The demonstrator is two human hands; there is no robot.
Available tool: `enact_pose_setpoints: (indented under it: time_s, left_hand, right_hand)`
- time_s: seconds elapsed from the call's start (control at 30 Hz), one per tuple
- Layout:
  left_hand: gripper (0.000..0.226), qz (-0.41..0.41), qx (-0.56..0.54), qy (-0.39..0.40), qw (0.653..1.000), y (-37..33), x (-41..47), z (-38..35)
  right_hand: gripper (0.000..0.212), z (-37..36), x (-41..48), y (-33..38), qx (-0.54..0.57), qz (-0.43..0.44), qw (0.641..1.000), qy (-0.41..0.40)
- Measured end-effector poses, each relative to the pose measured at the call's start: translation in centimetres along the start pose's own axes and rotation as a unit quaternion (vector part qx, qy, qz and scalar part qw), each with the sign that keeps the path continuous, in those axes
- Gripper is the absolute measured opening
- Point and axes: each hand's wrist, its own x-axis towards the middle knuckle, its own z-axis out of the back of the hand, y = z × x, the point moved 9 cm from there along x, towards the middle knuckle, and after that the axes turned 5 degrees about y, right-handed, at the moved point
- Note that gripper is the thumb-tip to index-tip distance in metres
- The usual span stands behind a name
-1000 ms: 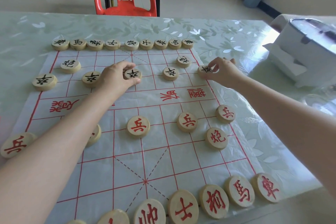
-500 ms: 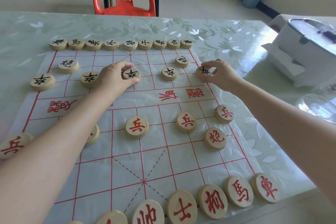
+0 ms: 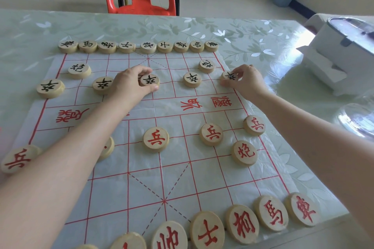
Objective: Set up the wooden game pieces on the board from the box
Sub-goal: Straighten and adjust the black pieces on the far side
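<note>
Fingers [image 3: 145,70] of the left hand [image 3: 129,85] still pinch a black piece [image 3: 149,80]; the right hand [image 3: 248,82] still pinches the edge piece [image 3: 229,76], open desk [image 3: 269,66] beside it.

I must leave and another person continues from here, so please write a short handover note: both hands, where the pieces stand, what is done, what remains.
Left hand pinches the middle black soldier on the board. Right hand pinches the right-edge black soldier.
Done: black back row of nine, two black cannons, red pieces on near side.
Left: release both soldiers; check red pieces hidden under the left arm.
</note>
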Motion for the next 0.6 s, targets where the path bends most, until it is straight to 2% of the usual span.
enact_pose_setpoints:
  time_s: [0.37, 0.6]
  left_hand:
    - [0.049, -0.009, 0.009, -0.005, 1.000, 0.2, 0.2, -0.1]
    - [0.061, -0.002, 0.033, 0.038, 0.999, -0.5, 0.4, -0.2]
  right_hand:
    - [0.061, -0.1, 0.0, -0.1, 0.006, -0.007, 1.000, 0.004]
    - [0.075, -0.1, -1.3, 0.8, -0.018, -0.008, 0.999, 0.036]
